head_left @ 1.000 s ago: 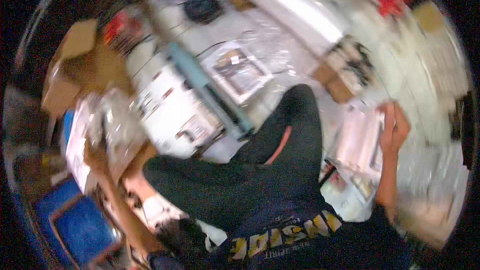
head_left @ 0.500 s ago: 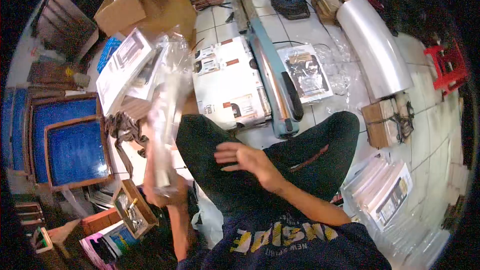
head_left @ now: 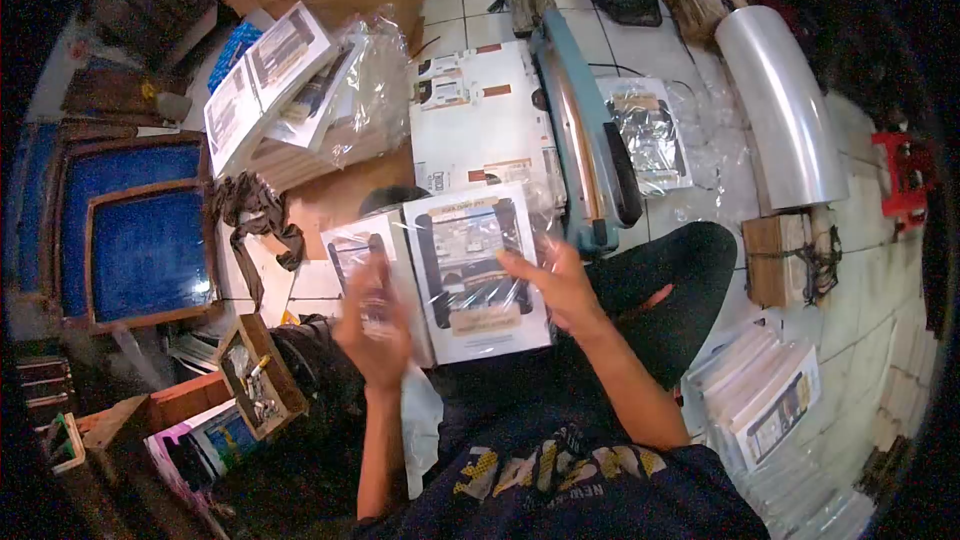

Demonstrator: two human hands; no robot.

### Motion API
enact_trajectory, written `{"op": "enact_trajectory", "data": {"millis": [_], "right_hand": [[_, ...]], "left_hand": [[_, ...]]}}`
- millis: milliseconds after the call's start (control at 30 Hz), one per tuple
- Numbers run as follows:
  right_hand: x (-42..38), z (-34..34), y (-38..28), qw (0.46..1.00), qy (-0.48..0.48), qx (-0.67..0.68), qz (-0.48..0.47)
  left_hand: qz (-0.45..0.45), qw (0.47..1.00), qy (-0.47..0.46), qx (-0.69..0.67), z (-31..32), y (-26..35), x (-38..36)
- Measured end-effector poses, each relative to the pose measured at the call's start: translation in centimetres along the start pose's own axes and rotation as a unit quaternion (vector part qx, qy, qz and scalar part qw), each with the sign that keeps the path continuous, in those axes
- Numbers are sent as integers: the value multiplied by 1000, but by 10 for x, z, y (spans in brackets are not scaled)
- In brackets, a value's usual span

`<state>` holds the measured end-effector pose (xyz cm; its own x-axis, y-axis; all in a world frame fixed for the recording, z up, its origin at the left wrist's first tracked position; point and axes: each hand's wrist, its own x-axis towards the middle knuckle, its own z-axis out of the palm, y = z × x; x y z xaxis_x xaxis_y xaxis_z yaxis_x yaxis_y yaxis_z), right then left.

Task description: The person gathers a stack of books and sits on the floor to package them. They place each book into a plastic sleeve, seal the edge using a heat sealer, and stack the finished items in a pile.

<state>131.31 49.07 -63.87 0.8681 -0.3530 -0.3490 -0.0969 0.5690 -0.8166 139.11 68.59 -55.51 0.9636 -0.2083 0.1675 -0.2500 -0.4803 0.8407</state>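
A book (head_left: 475,290) with a printed white cover lies opened out above my lap, with clear shiny plastic over it. My right hand (head_left: 562,288) is closed on its right side, thumb across the front cover. At the left part of the same book is my left hand (head_left: 375,330), its fingers blurred against the cover and closed at its edge. Just beyond the book, a white printed carton sheet (head_left: 470,130) lies beside a long blue-grey bar sealer (head_left: 570,120) with a black handle.
Books (head_left: 265,75) are stacked at the left, partly under plastic. A roll of clear film (head_left: 785,110) and a plastic-covered book (head_left: 645,135) lie to the right. Near my right knee sits a pile of wrapped books (head_left: 765,395). Blue screen frames (head_left: 145,250) and a small wooden tray (head_left: 262,380) stand left.
The blurred, plastic-covered item in my left hand has come from the left to above my lap, its covers now facing me. My right hand has moved up and taken hold of the book's right side.
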Motion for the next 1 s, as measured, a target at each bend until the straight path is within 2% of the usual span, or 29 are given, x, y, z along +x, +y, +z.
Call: {"op": "enact_trajectory", "data": {"millis": [33,67,100,133,167,200,233,300,367,433,500,533,567,600,633,700,767,833,900,933,967,1000], "right_hand": [[-2,-1,-7,1000,-2,3,28],[-2,-3,-8,999,5,25,43],[-1,-5,-9,997,14,46,57],[-1,-7,-8,997,16,44,53],[0,-10,-4,996,28,53,67],[1,-15,0,994,40,62,81],[4,-20,6,994,43,61,77],[5,-28,15,994,20,69,87],[3,-31,14,990,53,57,115],[-1,-31,1,987,-8,114,115],[-5,-37,5,990,-7,96,105],[-9,-37,3,988,9,107,107],[-12,-37,-1,987,25,117,108],[-15,-39,-6,967,16,213,141],[-16,-42,-5,967,18,215,138],[-18,-47,-1,989,40,61,129],[-29,-63,-1,988,77,42,123],[-48,-72,-33,985,114,11,131],[-62,-93,-55,968,200,-87,126],[-64,-108,-68,959,204,-147,127],[-59,-125,-72,953,221,-192,84],[-52,-134,-88,930,244,-263,77]], "left_hand": [[-7,995,79,67,-9,-39,15],[77,981,102,143,-14,-63,29],[80,981,103,141,-24,-86,36],[-81,988,1,-129,-35,-108,37],[-234,887,-103,-385,-41,-120,38],[-301,832,-135,-446,-44,-121,37],[-252,860,-47,-441,-34,-123,26],[-248,933,-124,-229,-46,-116,19],[-194,938,-141,-251,-56,-103,19],[-179,960,-98,-192,-59,-35,22],[-141,970,-127,-151,-71,1,30],[-138,970,-109,-168,-73,15,30],[-134,969,-91,-186,-72,22,29],[-132,958,-134,-217,-82,17,33],[-130,958,-137,-216,-84,14,35],[-175,957,-135,-188,-82,14,42],[-193,967,-145,-84,-71,12,44],[-245,948,-166,-119,-46,8,41],[-214,946,-197,-140,-15,15,38],[-209,937,-228,-165,2,11,41],[-202,926,-257,-189,19,7,47],[-149,940,-265,-156,39,2,57]]}}
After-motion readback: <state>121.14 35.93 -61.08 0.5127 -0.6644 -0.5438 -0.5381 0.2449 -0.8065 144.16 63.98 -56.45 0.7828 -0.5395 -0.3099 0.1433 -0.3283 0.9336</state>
